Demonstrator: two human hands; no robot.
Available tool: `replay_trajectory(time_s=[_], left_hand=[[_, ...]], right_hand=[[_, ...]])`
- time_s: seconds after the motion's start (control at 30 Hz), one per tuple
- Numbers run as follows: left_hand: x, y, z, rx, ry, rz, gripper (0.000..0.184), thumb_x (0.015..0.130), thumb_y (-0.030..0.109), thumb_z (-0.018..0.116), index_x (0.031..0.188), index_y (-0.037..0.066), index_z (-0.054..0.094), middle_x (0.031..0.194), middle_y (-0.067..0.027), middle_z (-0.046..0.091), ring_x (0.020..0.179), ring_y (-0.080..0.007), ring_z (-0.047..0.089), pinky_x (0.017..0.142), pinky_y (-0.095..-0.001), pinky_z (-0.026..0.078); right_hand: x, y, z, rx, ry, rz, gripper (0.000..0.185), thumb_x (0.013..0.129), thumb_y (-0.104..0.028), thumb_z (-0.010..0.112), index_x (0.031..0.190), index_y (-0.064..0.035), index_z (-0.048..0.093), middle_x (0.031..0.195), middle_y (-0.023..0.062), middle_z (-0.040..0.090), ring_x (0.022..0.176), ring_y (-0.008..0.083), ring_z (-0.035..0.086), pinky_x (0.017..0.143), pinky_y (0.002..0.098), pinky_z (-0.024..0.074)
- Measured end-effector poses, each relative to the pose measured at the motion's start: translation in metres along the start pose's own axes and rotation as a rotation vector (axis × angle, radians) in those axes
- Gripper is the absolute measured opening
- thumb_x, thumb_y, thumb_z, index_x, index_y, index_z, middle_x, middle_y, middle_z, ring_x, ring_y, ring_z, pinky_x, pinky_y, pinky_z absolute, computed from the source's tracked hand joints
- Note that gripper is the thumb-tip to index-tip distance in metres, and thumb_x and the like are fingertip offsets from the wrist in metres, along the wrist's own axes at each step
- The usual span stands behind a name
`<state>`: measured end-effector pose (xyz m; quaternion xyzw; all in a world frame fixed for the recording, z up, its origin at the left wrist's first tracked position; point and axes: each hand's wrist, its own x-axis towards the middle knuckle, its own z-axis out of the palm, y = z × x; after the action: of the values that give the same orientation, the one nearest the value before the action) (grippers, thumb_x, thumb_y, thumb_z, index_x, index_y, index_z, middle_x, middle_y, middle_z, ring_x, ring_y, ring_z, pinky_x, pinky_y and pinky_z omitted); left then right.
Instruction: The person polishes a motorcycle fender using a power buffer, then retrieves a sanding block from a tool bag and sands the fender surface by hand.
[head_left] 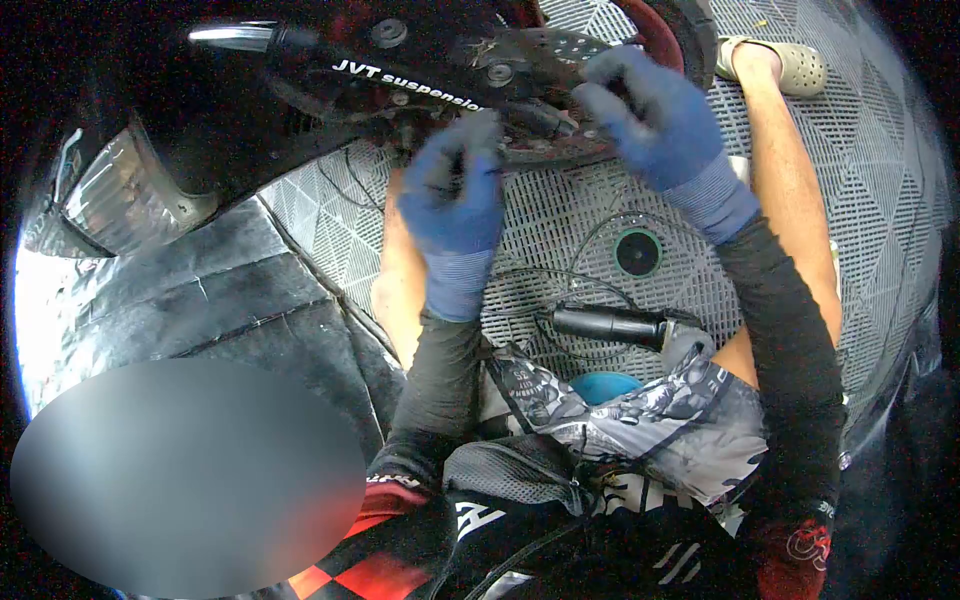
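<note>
My left hand (455, 190), in a blue knit glove with dark fingertips, has its fingers curled together in a pinch just below the lettered black suspension leg (405, 85). My right hand (655, 125), gloved alike, is bent into a pinch too, at the right of the wheel hub area. Anything between the fingertips of either hand is too small or blurred to make out. Between the hands lies a dark, roughly cylindrical part (540, 118), in front of a drilled metal disc (560, 45). The motorcycle's tyre (695, 45) curves behind my right hand.
On the grey grid floor lie a black cylindrical device (610, 322) with a cable and a round black disc (637, 252). Something blue (605, 387) shows under my shorts. A black sheet (230, 290) covers the left side. Another person's clog-like shoe (785, 68) cannot be excluded.
</note>
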<state>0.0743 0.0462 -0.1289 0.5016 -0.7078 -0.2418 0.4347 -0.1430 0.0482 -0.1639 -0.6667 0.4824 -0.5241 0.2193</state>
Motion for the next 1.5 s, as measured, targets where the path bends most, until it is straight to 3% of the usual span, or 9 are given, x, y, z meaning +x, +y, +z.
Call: replay_trajectory(time_s=[0.07, 0.17, 0.2, 0.33, 0.53, 1.07, 1.17, 1.33, 1.5], left_hand=[[0.011, 0.0, -0.021, -0.278, -0.014, -0.279, 0.023, 0.102, 0.015, 0.062, 0.108, -0.003, 0.075, 0.104, -0.0087, 0.077, 0.088, -0.0164, 0.071, 0.082, -0.0294, 0.055], [0.031, 0.018, -0.028, -0.056, -0.04, -0.208, 0.024, 0.102, 0.016, 0.064, 0.109, -0.004, 0.075, 0.105, -0.0101, 0.077, 0.088, -0.015, 0.07, 0.08, -0.0274, 0.055], [0.036, 0.022, -0.024, -0.156, 0.002, -0.192, 0.019, 0.098, 0.017, 0.072, 0.103, 0.0, 0.076, 0.089, -0.0039, 0.075, 0.079, -0.0077, 0.065, 0.072, -0.0236, 0.052], [0.048, 0.021, -0.026, -0.206, -0.068, -0.188, 0.018, 0.097, 0.013, 0.072, 0.106, -0.002, 0.075, 0.093, -0.0043, 0.075, 0.08, -0.008, 0.066, 0.075, -0.0241, 0.053], [0.044, 0.023, -0.018, -0.213, 0.192, -0.064, 0.04, 0.087, -0.006, 0.077, 0.124, -0.003, 0.064, 0.101, -0.0121, 0.072, 0.089, -0.0146, 0.07, 0.079, -0.0265, 0.059], [0.053, 0.0, 0.001, -0.005, 0.33, 0.319, 0.05, 0.082, -0.003, 0.084, 0.126, -0.002, 0.06, 0.095, -0.0153, 0.075, 0.081, -0.016, 0.073, 0.073, -0.025, 0.058], [0.05, 0.007, 0.004, -0.017, 0.347, 0.165, 0.048, 0.078, -0.008, 0.085, 0.121, -0.002, 0.064, 0.12, -0.0146, 0.072, 0.107, -0.021, 0.069, 0.092, -0.0319, 0.058], [0.054, 0.006, 0.006, 0.196, 0.334, 0.381, 0.047, 0.081, -0.009, 0.082, 0.123, -0.003, 0.062, 0.12, -0.017, 0.071, 0.104, -0.0207, 0.071, 0.089, -0.031, 0.059], [0.05, 0.003, 0.009, -0.144, 0.277, 0.204, 0.049, 0.083, -0.005, 0.082, 0.126, -0.004, 0.059, 0.114, -0.0159, 0.071, 0.097, -0.0179, 0.069, 0.083, -0.0295, 0.058]], right_hand=[[-0.002, -0.011, 0.026, -0.15, 0.053, -0.041, 0.019, 0.093, -0.027, 0.07, 0.103, -0.011, 0.066, 0.09, 0.0087, 0.069, 0.074, 0.034, 0.069, 0.062, 0.0439, 0.0554], [-0.006, -0.01, 0.057, -0.336, 0.074, -0.228, 0.022, 0.09, -0.029, 0.072, 0.105, -0.0147, 0.066, 0.089, 0.006, 0.068, 0.069, 0.0304, 0.069, 0.056, 0.0427, 0.055], [-0.004, -0.011, 0.062, -0.338, 0.071, -0.229, 0.022, 0.09, -0.029, 0.072, 0.105, -0.0147, 0.066, 0.089, 0.006, 0.068, 0.069, 0.0304, 0.069, 0.056, 0.0427, 0.055], [0.004, -0.006, 0.069, -0.32, 0.222, -0.301, 0.023, 0.089, -0.029, 0.073, 0.108, -0.0179, 0.067, 0.089, 0.0034, 0.067, 0.067, 0.0268, 0.068, 0.053, 0.0402, 0.0543], [0.017, -0.005, 0.069, -0.287, 0.243, -0.304, 0.025, 0.089, -0.024, 0.073, 0.112, -0.02, 0.069, 0.091, 0.0025, 0.068, 0.072, 0.0253, 0.069, 0.053, 0.0402, 0.0548], [0.017, -0.006, 0.066, -0.284, 0.22, -0.258, 0.03, 0.082, -0.018, 0.085, 0.109, -0.0151, 0.073, 0.096, 0.0095, 0.073, 0.074, 0.0278, 0.074, 0.061, 0.0368, 0.0585], [0.017, -0.002, 0.068, -0.304, 0.263, -0.26, 0.018, 0.09, -0.027, 0.073, 0.107, -0.0209, 0.073, 0.09, 0.0035, 0.071, 0.07, 0.0253, 0.071, 0.055, 0.0398, 0.0568], [0.017, 0.003, 0.066, -0.294, 0.261, -0.272, 0.02, 0.089, -0.027, 0.074, 0.108, -0.0212, 0.073, 0.088, 0.0043, 0.071, 0.068, 0.0258, 0.07, 0.054, 0.0401, 0.0566], [0.016, -0.001, 0.06, -0.304, 0.146, -0.231, 0.026, 0.084, -0.017, 0.081, 0.108, -0.0119, 0.071, 0.095, 0.0098, 0.073, 0.079, 0.0303, 0.073, 0.063, 0.0404, 0.0585]])
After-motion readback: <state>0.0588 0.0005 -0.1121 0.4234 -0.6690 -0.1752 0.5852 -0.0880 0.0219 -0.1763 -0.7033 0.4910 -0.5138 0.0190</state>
